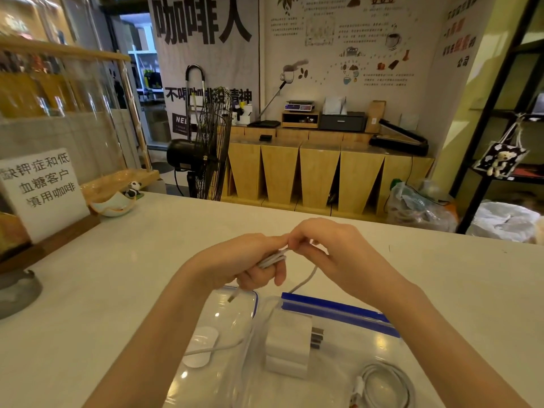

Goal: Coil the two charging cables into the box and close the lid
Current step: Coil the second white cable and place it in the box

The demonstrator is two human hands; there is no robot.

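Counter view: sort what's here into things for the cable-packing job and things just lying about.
For the job:
- white cable being wound, held in left hand and right hand
- coiled cable
- clear box
- blue-edged lid

Just lying about:
- charger
- white puck
- sign
- panda dish
- ashtray

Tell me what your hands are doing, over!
Left hand grips white cable loops; right hand pinches them. Second cable lies coiled near the charger. Clear box open below; nothing blocking.
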